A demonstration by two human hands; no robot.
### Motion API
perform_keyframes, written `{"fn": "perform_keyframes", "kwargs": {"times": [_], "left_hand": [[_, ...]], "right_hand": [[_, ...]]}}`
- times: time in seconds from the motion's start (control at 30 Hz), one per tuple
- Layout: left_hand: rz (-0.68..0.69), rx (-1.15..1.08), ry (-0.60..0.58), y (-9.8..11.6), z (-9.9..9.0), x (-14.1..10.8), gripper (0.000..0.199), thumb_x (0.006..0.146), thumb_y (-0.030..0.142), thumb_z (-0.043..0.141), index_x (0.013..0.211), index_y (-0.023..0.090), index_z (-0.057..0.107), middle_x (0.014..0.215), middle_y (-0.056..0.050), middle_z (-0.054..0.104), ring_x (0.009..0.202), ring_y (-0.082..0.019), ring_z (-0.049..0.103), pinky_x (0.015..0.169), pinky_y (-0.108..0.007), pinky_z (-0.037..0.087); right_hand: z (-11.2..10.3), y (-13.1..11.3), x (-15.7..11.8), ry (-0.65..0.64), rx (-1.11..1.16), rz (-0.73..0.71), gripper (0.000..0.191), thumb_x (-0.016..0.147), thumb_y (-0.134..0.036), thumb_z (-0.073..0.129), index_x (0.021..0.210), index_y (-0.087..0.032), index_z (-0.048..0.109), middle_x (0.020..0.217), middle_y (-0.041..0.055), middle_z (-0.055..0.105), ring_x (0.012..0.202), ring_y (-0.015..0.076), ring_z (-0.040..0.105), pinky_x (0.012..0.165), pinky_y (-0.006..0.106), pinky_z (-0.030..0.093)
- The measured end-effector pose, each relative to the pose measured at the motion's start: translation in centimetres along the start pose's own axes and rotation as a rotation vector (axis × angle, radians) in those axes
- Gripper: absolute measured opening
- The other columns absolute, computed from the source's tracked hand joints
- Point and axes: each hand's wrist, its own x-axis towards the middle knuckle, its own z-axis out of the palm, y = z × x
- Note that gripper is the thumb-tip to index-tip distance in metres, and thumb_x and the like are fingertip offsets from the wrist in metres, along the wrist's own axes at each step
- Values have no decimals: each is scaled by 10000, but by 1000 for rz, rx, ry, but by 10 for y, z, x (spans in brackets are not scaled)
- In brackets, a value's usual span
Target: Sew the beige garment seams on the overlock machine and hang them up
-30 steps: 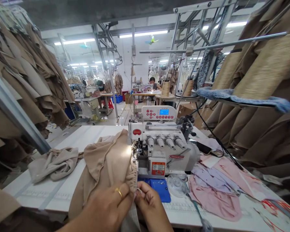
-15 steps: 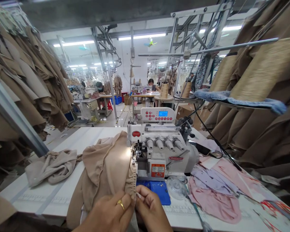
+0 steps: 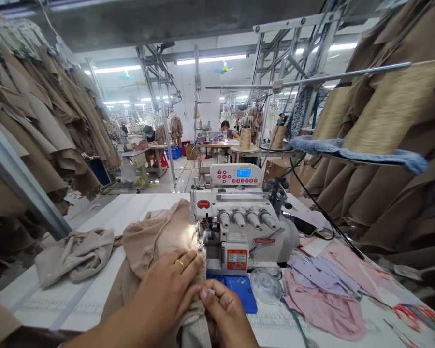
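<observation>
Beige garment fabric (image 3: 154, 246) bunches on a white sewing table (image 3: 130, 208) against the presser foot of an overlock machine (image 3: 235, 217). The ringed left hand (image 3: 166, 290) lies flat on it, fingers extended; the right hand (image 3: 224, 309) seems to pinch its edge, though the grip is partly hidden. Pink and lilac cut pieces (image 3: 322, 299) lie rightward; a co-worker (image 3: 224, 130) sits far beyond.

Hands: two, the left hand (image 3: 166, 290) wearing one gold ring (image 3: 180, 264), and the right hand (image 3: 226, 314). Overlock sewing machines (image 3: 235, 217): one, with four tension knobs (image 3: 239, 220). Thread cones (image 3: 391, 108): four, two at right of frame, two beyond the machine. Clear plastic discs (image 3: 265, 286): one, lower centre. Blue mats (image 3: 232, 285): one, lower centre. Beige fabric pieces (image 3: 155, 246) on the desk (image 3: 94, 299): two, lower left. Seated co-workers (image 3: 226, 130): two, far background.
</observation>
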Motion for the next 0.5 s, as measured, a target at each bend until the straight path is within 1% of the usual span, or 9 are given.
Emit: {"fn": "perform_keyframes", "kwargs": {"times": [0.07,0.1,0.2,0.27,0.3,0.37,0.4,0.47,0.5], "left_hand": [[23,20,-35,-1,0,1,433,923,286,609,1333,152,570,1306,-88,665,1155,-267,637,937,-399,563],[46,32,-29,-1,0,1,413,929,290,599,1318,152,581,1296,-93,670,1147,-274,641,928,-404,565],[101,53,56,-1,4,-6,375,973,279,507,1317,146,573,1308,-98,662,1158,-271,637,928,-400,561],[95,29,106,-4,11,-10,395,995,251,449,1366,139,521,1337,-106,640,1200,-252,615,960,-381,547],[71,1,126,-8,15,-11,413,1001,253,435,1394,135,487,1347,-117,630,1219,-247,604,976,-379,540],[3,-92,128,-19,20,-8,433,1009,281,432,1420,146,440,1344,-129,626,1223,-241,601,982,-382,537],[-32,-153,101,-25,21,-5,431,1011,298,439,1419,160,431,1334,-124,630,1212,-233,608,979,-376,540],[-78,-266,16,-35,19,2,398,1014,303,448,1396,192,439,1308,-96,643,1176,-199,627,962,-331,545],[-83,-288,-1,-36,16,4,371,1017,291,442,1377,204,453,1303,-85,644,1166,-184,629,958,-313,543]], "right_hand": [[3,-2,5,-1,14,-55,319,797,-445,835,849,-163,694,677,-19,602,610,93,522,616,196,399],[4,-3,7,-12,16,-72,302,810,-438,825,858,-168,696,669,-22,594,605,97,520,611,201,400],[4,-3,13,-39,13,-82,304,816,-449,817,833,-178,679,629,-39,558,551,95,483,577,209,388],[3,-2,17,-3,3,-78,324,808,-456,823,800,-175,663,599,-55,523,506,79,429,537,196,354],[2,-1,18,31,0,-76,331,804,-458,827,792,-170,663,597,-55,525,510,78,430,540,191,356],[3,-1,18,88,-6,-79,339,806,-467,822,789,-159,681,631,-29,583,573,97,497,594,200,402],[4,-1,18,94,-7,-82,333,811,-468,817,803,-157,695,671,-8,628,626,116,543,641,215,431],[6,-1,15,57,5,-82,297,825,-452,809,863,-171,720,774,24,700,737,154,616,750,257,467],[8,-2,13,22,22,-79,274,830,-440,806,902,-188,726,817,28,719,777,167,639,792,275,473]]}}
